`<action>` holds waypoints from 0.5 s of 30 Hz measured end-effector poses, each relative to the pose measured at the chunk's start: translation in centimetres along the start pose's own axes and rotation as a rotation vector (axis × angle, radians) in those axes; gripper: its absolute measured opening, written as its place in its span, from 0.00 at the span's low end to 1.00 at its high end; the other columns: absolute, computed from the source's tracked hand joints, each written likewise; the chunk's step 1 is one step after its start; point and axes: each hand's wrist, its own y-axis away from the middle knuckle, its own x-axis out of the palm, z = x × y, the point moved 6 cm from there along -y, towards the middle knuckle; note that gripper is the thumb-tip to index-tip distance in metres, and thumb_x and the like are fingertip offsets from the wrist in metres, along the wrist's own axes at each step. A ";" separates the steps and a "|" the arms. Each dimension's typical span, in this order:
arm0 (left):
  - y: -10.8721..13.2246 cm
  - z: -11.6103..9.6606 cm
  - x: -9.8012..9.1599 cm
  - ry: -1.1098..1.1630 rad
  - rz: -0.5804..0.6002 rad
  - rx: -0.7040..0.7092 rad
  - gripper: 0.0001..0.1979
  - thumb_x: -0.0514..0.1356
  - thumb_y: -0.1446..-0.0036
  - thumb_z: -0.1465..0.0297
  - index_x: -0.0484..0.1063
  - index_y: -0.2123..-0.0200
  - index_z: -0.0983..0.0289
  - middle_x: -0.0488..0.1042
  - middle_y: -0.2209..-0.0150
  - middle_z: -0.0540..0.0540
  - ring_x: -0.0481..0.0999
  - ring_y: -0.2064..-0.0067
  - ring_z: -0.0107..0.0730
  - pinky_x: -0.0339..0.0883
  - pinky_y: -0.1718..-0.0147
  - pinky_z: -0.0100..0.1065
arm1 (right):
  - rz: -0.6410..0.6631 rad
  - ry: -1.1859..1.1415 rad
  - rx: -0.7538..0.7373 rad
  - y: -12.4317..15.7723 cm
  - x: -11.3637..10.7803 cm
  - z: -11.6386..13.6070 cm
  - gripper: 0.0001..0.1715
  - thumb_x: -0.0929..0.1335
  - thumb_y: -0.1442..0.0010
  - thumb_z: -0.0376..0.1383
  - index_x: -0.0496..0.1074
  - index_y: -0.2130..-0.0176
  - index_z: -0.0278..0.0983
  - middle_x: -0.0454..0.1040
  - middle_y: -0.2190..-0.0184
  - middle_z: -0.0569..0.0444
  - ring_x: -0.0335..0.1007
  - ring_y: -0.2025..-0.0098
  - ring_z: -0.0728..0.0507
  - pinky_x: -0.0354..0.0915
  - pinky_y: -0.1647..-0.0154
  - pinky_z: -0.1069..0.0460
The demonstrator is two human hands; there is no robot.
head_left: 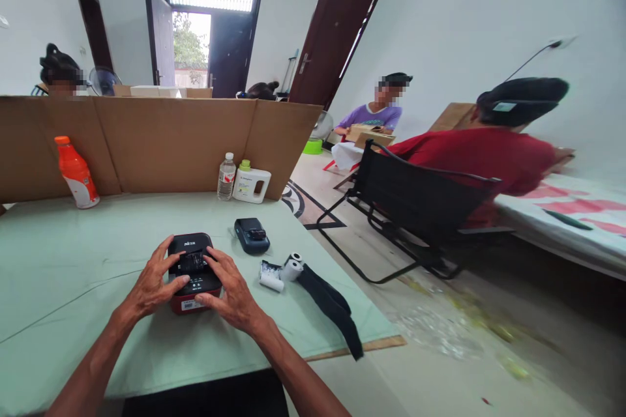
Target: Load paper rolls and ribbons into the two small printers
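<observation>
A small box-shaped device with a black top and red sides [195, 283], by its look a label printer, sits on the table in front of me. My left hand [154, 279] grips its left side, fingers and thumb bent over the top. From the right, my right hand [233, 288] holds it too, with fingertips at the black top and the thumb by the front edge. Behind my right hand lies a dark blue handheld printer [252, 236]. White paper rolls [293, 268] and a crumpled-looking roll [271, 275] lie nearby, beside a black strap [327, 300] hanging over the table edge.
A cardboard screen [171, 143] stands along the table's far side. Before it are an orange bottle [75, 172], a clear bottle [226, 177] and a white jug [252, 184]. On the right, a person in red sits in a black folding chair [415, 192]. Other people sit farther back.
</observation>
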 end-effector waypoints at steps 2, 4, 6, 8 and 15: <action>-0.3 0.0 0.2 -0.021 -0.033 0.020 0.21 0.64 0.40 0.64 0.79 0.44 0.58 0.57 0.26 0.61 0.56 0.26 0.57 0.53 0.30 0.60 | -0.004 -0.011 -0.001 -0.1 -0.2 0.1 0.43 0.76 0.39 0.50 0.64 0.32 0.42 0.61 0.29 0.40 0.55 0.27 0.30 0.56 0.28 0.30; -0.4 -0.1 0.2 -0.042 -0.084 0.046 0.17 0.64 0.41 0.68 0.82 0.49 0.56 0.62 0.28 0.58 0.56 0.26 0.57 0.51 0.30 0.63 | -0.017 -0.035 0.003 -0.2 -0.4 0.0 0.41 0.76 0.40 0.48 0.66 0.33 0.42 0.63 0.30 0.40 0.55 0.27 0.30 0.55 0.28 0.30; -0.4 -0.3 0.3 -0.048 -0.113 0.078 0.16 0.61 0.42 0.73 0.84 0.54 0.55 0.67 0.31 0.55 0.57 0.26 0.55 0.53 0.30 0.63 | -0.028 -0.062 0.018 -0.3 -0.5 -0.1 0.40 0.77 0.40 0.44 0.67 0.34 0.43 0.65 0.31 0.42 0.56 0.28 0.31 0.55 0.29 0.30; -0.3 -0.5 0.5 -0.044 -0.102 0.106 0.19 0.58 0.45 0.77 0.85 0.57 0.55 0.71 0.34 0.54 0.59 0.27 0.53 0.55 0.31 0.62 | -0.041 -0.085 0.032 -0.5 -0.6 -0.1 0.37 0.75 0.40 0.39 0.68 0.34 0.44 0.67 0.33 0.43 0.57 0.28 0.32 0.56 0.29 0.30; 0.1 -0.9 0.3 -0.026 -0.035 0.109 0.21 0.60 0.46 0.76 0.82 0.51 0.56 0.69 0.33 0.55 0.59 0.27 0.53 0.55 0.30 0.61 | -0.187 -0.128 -0.018 -1.6 -1.4 1.0 0.20 0.67 0.39 0.29 0.79 0.50 0.44 0.81 0.53 0.50 0.72 0.41 0.37 0.67 0.36 0.36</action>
